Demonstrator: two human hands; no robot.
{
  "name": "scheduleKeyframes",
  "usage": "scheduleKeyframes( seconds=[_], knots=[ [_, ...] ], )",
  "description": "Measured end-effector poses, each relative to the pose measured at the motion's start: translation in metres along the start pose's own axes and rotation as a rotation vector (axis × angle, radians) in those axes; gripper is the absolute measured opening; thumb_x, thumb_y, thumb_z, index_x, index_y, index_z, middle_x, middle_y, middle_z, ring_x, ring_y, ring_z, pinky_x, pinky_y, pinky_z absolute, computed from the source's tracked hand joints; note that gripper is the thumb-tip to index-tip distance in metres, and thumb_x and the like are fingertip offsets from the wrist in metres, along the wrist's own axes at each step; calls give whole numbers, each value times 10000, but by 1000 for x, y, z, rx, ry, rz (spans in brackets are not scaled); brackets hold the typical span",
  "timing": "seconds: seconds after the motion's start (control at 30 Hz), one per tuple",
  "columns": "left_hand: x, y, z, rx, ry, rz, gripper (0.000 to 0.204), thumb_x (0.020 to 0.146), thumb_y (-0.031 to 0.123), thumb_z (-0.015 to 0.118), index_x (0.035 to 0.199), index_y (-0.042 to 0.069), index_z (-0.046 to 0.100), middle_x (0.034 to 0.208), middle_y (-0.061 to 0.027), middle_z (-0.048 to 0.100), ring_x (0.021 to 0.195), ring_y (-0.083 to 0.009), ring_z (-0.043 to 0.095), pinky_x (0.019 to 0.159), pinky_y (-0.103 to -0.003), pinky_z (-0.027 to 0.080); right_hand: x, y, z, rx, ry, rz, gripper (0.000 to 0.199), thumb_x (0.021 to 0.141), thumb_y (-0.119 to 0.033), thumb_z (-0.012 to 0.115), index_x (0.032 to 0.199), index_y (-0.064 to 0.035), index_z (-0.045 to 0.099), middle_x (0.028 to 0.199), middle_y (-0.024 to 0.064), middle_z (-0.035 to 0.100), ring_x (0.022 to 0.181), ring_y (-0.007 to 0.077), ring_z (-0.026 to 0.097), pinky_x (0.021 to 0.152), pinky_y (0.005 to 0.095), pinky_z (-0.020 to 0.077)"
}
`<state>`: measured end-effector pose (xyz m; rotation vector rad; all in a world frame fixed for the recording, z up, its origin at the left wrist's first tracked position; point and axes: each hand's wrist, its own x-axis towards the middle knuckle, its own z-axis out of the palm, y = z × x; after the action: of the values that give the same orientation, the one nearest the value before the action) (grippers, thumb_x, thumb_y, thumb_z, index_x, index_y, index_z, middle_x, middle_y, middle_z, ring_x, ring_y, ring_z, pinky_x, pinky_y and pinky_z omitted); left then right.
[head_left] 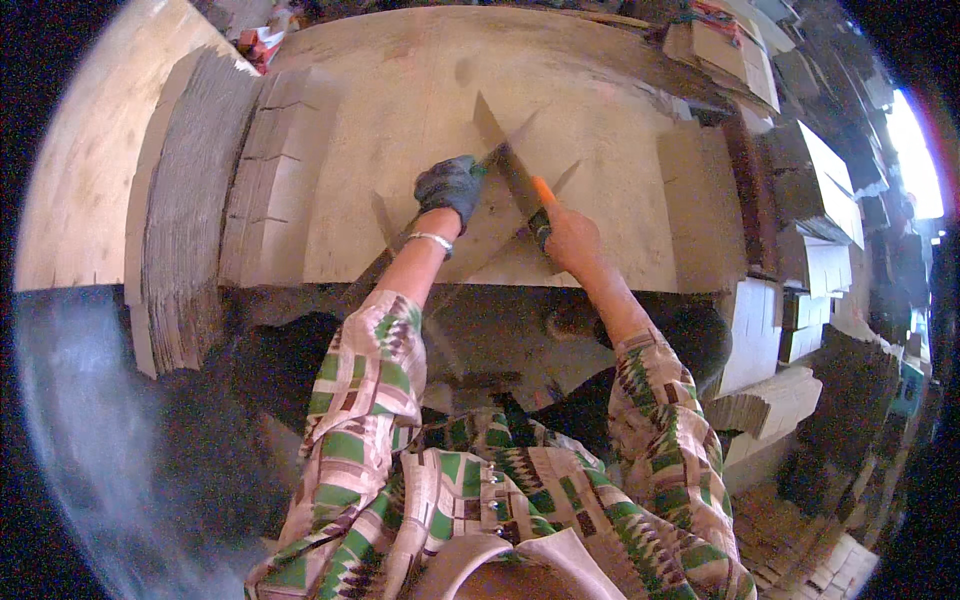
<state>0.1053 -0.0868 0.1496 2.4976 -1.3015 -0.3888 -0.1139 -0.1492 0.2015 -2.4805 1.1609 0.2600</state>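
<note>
My left hand [449,187], in a dark glove, presses down on a flat cardboard piece [470,225] lying on the wooden table [400,80]. My right hand [568,237] grips the orange handle of a long knife [505,155]. The blade points away from me, up and to the left, and lies just right of the gloved fingers. It appears to rest against the cardboard piece. A bracelet sits on my left wrist.
A tall fanned stack of flat cardboard sheets [190,200] lies on the table's left end, with cut cardboard blanks [285,170] beside it. More blanks [700,200] lie at the right, and piles of folded boxes [790,320] stand right of the table.
</note>
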Motion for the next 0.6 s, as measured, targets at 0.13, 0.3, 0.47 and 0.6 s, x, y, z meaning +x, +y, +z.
scheduleKeyframes(
  seconds=[0.13,0.3,0.47,0.6],
  knots=[
    [-29,0,-7,-9,293,163,506,903,424,635,1252,57,628,1178,-218,669,1081,-395,633,914,-483,510,-10,79,5,95,536,16,863,805,-136,722,1546,-271,301,1055,229,680,947,377,677,799,516,539],
    [-69,-12,-11,-4,246,160,493,896,405,649,1264,77,619,1190,-195,664,1144,-380,595,989,-505,439,-39,183,-61,-561,510,477,530,818,-243,746,1299,-110,568,1136,186,674,1014,330,676,855,514,547],
    [-94,-3,-16,14,253,225,472,911,426,635,1234,82,644,1225,-199,644,1181,-374,574,1011,-503,425,-51,269,-85,-327,419,673,275,854,-265,692,1076,-104,675,1041,165,721,993,342,704,857,506,560],
    [-108,-11,-16,-79,194,236,516,902,462,639,1262,92,638,1281,-196,623,1223,-373,551,1064,-498,394,-48,281,-87,-227,666,685,226,839,-170,647,1048,-86,656,1006,190,723,976,374,705,823,471,572]
  ],
)
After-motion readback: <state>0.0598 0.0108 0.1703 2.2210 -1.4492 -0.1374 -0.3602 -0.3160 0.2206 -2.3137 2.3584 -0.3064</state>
